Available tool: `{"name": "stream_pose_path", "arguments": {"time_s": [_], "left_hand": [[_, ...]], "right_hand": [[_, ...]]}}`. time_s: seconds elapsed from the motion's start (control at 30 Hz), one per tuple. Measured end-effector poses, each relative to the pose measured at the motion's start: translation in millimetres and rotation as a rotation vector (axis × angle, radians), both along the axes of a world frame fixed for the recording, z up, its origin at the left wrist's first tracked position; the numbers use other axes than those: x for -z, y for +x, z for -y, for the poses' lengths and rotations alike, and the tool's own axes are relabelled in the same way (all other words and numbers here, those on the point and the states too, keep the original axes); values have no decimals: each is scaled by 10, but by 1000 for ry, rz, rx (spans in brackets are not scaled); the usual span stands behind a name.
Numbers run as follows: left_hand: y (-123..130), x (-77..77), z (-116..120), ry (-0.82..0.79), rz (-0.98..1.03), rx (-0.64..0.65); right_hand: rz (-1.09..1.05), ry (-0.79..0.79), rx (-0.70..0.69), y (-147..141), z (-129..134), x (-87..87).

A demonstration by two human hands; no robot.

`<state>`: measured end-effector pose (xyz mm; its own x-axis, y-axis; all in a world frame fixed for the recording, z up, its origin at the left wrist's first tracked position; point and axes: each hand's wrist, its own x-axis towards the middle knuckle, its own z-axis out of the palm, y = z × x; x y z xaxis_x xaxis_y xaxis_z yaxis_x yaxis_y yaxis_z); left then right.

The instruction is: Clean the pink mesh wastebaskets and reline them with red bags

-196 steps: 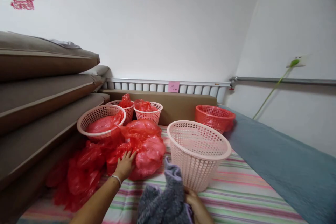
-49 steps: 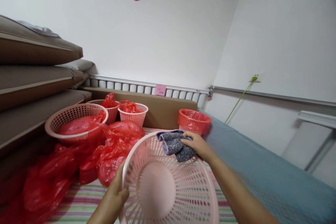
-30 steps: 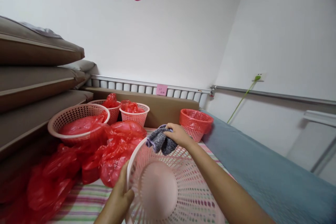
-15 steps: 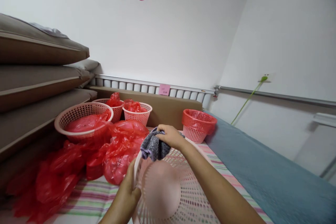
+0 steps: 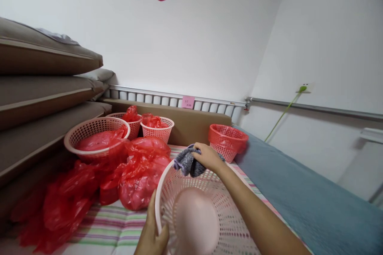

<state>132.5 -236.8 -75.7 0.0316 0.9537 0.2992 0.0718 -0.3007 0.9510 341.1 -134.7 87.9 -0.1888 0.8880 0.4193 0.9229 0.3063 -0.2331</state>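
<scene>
A large pale pink plastic basket (image 5: 196,219) with perforated walls is tilted so that its inside faces me. My left hand (image 5: 154,231) grips its left rim, thumb inside and fingers outside. On the far rim, my right hand (image 5: 208,157) is closed around a dark grey cloth (image 5: 188,162) with a purple edge, pressed against the rim. Part of the cloth hangs over into the basket. Left of the basket lies a heap of red plastic bags (image 5: 145,171) on a striped sheet (image 5: 125,223).
A wide pink basket (image 5: 68,143) and a smaller one (image 5: 155,131) hold red plastic at the back left. Another basket (image 5: 223,152), lined with a red bag, stands at the back right. Stacked cushions (image 5: 44,91) rise on the left; a blue-grey surface (image 5: 284,175) runs along the right.
My right hand has slid the cloth rightward along the far rim. The basket and my left hand have shifted a little to the right.
</scene>
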Motion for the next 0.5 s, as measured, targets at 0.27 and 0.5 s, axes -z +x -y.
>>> {"name": "stream_pose_path", "arguments": {"time_s": [0.27,0.5], "left_hand": [[149,-202,110,70,86,120],[178,-200,69,76,33,154]], "right_hand": [[-28,34,105,149,92,68],[-12,72,39,29,93,110]]}}
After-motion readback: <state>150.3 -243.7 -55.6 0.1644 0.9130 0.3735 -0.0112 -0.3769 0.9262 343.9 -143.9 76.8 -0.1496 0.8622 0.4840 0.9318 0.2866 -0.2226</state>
